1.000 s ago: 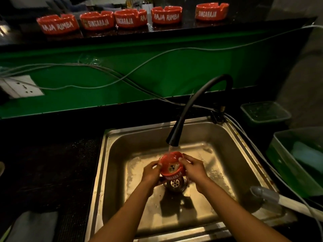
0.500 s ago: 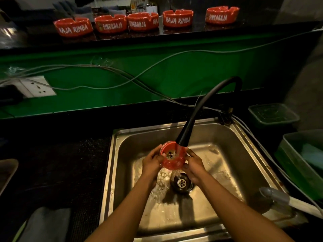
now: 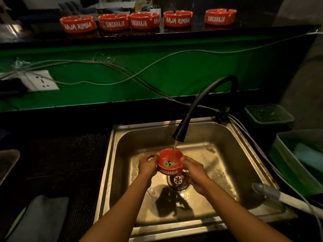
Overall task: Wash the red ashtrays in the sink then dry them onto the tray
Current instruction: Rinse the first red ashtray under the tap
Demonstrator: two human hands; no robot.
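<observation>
Both hands grip the red ashtray [image 3: 170, 162] over the sink [image 3: 225, 137]: left hand [image 3: 147, 165] curls round its left wall, right hand [image 3: 193, 172] round its right. Half a second ago it was tipped up against the faucet [image 3: 178, 136]; now it sits level, bowl upward, water running in. Rinsing continues, drying not yet begun; five ashtrays [image 3: 145, 20] wait on the shelf behind.
</observation>
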